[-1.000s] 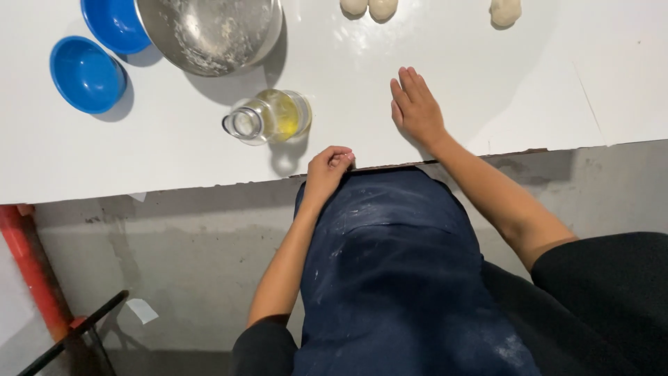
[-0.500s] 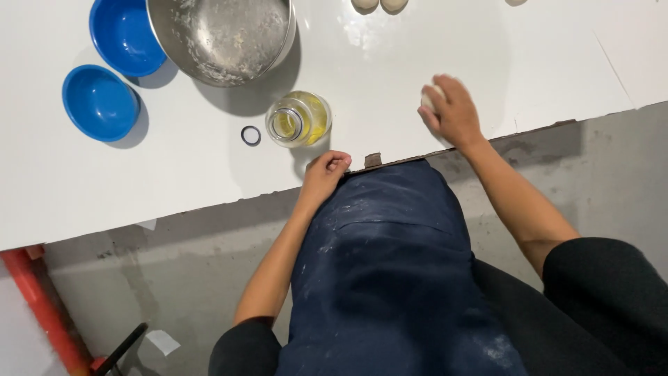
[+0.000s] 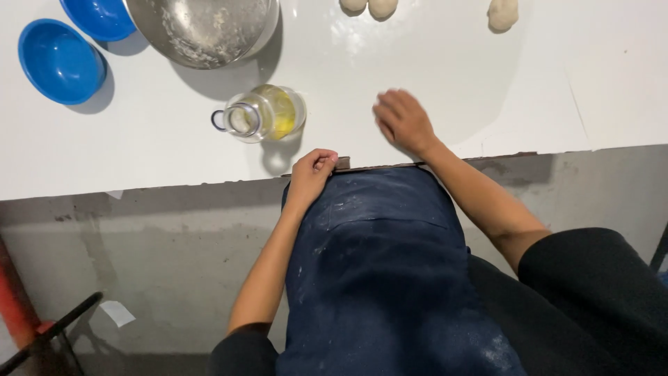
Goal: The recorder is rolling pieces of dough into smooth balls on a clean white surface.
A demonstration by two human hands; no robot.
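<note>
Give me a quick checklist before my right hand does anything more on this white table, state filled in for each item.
1. Right hand empty, flat on white table: ok.
2. Left hand off the work area, at table edge: ok.
3. Oil jar upright, apart from both hands: ok.
4. Jar lid on: cannot tell.
5. Dough balls within view at far edge: ok.
6. Steel bowl empty: cannot tell.

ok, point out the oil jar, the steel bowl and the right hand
oil jar point(image 3: 268, 113): head view, glass side.
steel bowl point(image 3: 202, 28): head view, floured inside.
right hand point(image 3: 403, 122): head view, back of hand.
</note>
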